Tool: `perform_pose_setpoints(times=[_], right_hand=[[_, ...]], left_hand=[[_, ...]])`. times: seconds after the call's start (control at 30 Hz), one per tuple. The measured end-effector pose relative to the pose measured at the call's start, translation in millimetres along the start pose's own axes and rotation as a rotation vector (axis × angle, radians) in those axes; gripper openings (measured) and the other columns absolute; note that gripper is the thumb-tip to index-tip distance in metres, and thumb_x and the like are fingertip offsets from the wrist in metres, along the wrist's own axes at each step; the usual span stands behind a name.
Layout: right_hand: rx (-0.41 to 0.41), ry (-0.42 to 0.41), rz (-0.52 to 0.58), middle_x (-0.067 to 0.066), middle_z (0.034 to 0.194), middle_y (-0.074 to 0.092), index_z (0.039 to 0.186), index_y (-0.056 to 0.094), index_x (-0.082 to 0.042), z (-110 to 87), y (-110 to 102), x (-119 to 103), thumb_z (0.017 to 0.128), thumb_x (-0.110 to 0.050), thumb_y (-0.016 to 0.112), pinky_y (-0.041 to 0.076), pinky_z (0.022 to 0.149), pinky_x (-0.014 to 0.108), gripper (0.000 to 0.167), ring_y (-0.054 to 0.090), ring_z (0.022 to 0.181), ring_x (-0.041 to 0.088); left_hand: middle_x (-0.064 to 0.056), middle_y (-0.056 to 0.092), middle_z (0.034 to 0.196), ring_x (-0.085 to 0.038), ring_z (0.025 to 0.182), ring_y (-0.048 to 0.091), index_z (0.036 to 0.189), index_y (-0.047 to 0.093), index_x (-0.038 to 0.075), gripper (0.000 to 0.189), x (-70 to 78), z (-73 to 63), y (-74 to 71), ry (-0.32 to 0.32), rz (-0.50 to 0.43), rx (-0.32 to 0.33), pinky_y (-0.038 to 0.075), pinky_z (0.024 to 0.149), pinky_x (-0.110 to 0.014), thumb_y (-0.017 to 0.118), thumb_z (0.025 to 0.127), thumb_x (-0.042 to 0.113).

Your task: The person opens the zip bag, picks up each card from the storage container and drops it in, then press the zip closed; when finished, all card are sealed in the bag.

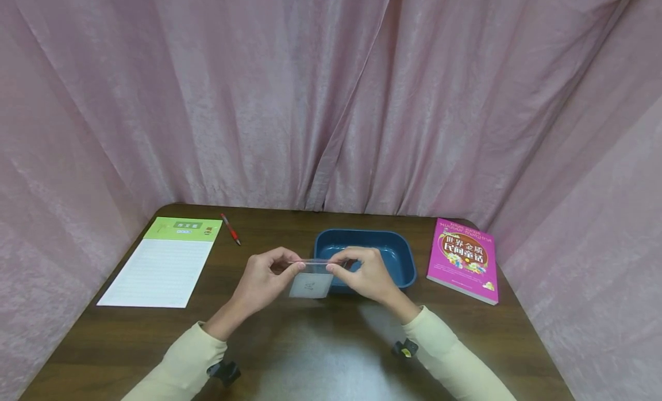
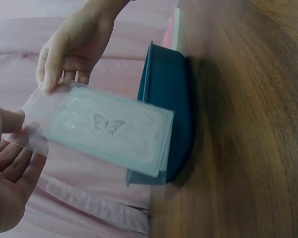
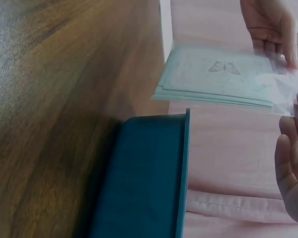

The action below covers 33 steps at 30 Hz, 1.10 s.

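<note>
A clear plastic bag (image 1: 311, 285) is held up by its top edge between both hands. Inside it lies a small stack of pale green cards (image 2: 107, 126) with a butterfly printed on the front one. My left hand (image 1: 265, 279) pinches the left corner between thumb and fingers. At the opposite corner my right hand (image 1: 366, 273) pinches the plastic in the same way. The bag's upper part sags clear above the cards (image 3: 221, 74). Just behind the bag and right hand sits a blue tray (image 1: 400, 254), partly hidden by them.
To the left lies a lined writing pad (image 1: 150, 272) with a green header, and a red pen (image 1: 231, 228) beside it. A pink book (image 1: 462, 263) rests at the right of the brown table (image 1: 320, 355). Pink curtains (image 1: 258, 102) hang around the back and sides.
</note>
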State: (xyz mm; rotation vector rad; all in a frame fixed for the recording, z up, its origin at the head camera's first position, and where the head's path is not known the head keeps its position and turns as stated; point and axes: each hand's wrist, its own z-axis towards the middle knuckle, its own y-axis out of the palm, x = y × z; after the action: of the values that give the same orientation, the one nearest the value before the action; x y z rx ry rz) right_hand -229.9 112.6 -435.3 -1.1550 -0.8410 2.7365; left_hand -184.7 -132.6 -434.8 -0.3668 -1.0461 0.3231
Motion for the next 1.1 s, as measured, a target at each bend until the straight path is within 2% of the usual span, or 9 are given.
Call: perform_pose_setpoints(times=[0.1,0.23,0.37,0.47,0.6,0.73,0.93,1.1], right_hand=[[-0.009,0.011,0.001,-0.001,0.082,0.074,0.091,0.079,-0.008,-0.8,0,1,0.084,-0.008,0.082,0.057,0.065,0.029,0.007,0.065,0.071,0.008],[-0.015,0.013,0.005,-0.003,0.081,0.074,0.092,0.079,-0.008,-1.8,0,3,0.088,-0.012,0.080,0.057,0.066,0.027,0.005,0.065,0.071,0.007],[-0.018,0.031,0.006,-0.002,0.081,0.074,0.091,0.079,-0.006,-2.7,0,0,0.088,-0.012,0.079,0.058,0.066,0.030,0.006,0.064,0.070,0.008],[-0.026,0.038,0.005,0.003,0.079,0.074,0.090,0.078,-0.002,-1.5,-2,-12,0.086,-0.007,0.080,0.059,0.065,0.037,0.007,0.064,0.070,0.008],[-0.036,0.031,0.007,0.006,0.078,0.073,0.088,0.076,0.002,0.8,-4,-30,0.085,-0.003,0.079,0.059,0.065,0.042,0.006,0.063,0.070,0.007],[-0.038,0.037,-0.004,0.005,0.078,0.073,0.089,0.077,0.001,1.8,-5,-38,0.086,-0.003,0.078,0.059,0.066,0.038,0.005,0.063,0.070,0.007],[-0.035,-0.004,0.005,0.005,0.078,0.073,0.089,0.076,-0.001,2.0,-3,-34,0.087,-0.005,0.078,0.059,0.065,0.041,0.005,0.064,0.070,0.007],[-0.048,-0.011,0.017,0.006,0.078,0.073,0.089,0.076,0.001,0.5,2,-26,0.087,-0.005,0.078,0.058,0.064,0.048,0.007,0.064,0.071,0.008]], left_hand=[[0.008,0.071,0.082,-0.009,0.065,0.063,0.097,0.072,0.017,0.008,0.4,-0.6,-0.3,-0.001,-0.006,-0.026,0.051,0.056,-0.026,0.078,0.091,0.019],[0.006,0.074,0.088,-0.009,0.068,0.065,0.103,0.074,0.015,0.010,2.9,-0.5,-0.8,-0.019,-0.018,-0.091,0.053,0.058,-0.027,0.075,0.093,0.019],[0.005,0.076,0.090,-0.008,0.071,0.067,0.103,0.078,0.013,0.014,4.1,0.6,-0.7,-0.010,-0.020,-0.130,0.056,0.061,-0.026,0.078,0.091,0.020],[0.005,0.076,0.088,-0.006,0.070,0.067,0.099,0.080,0.012,0.012,3.1,1.3,0.3,0.035,0.000,-0.119,0.057,0.061,-0.027,0.079,0.089,0.020],[0.005,0.077,0.086,-0.005,0.067,0.066,0.094,0.081,0.010,0.008,2.0,2.1,1.4,0.094,0.042,-0.069,0.056,0.059,-0.027,0.080,0.087,0.015],[0.005,0.077,0.086,-0.005,0.069,0.068,0.095,0.081,0.010,0.008,2.4,2.8,0.1,0.088,0.038,-0.068,0.057,0.061,-0.025,0.080,0.088,0.015],[0.005,0.077,0.092,-0.012,0.079,0.075,0.100,0.079,0.014,0.013,2.7,3.2,-0.1,0.048,-0.059,-0.123,0.060,0.067,-0.029,0.081,0.088,0.018],[0.005,0.076,0.088,-0.006,0.078,0.073,0.095,0.079,0.013,0.011,2.2,5.2,2.7,0.092,-0.025,-0.107,0.060,0.068,-0.028,0.081,0.087,0.021]])
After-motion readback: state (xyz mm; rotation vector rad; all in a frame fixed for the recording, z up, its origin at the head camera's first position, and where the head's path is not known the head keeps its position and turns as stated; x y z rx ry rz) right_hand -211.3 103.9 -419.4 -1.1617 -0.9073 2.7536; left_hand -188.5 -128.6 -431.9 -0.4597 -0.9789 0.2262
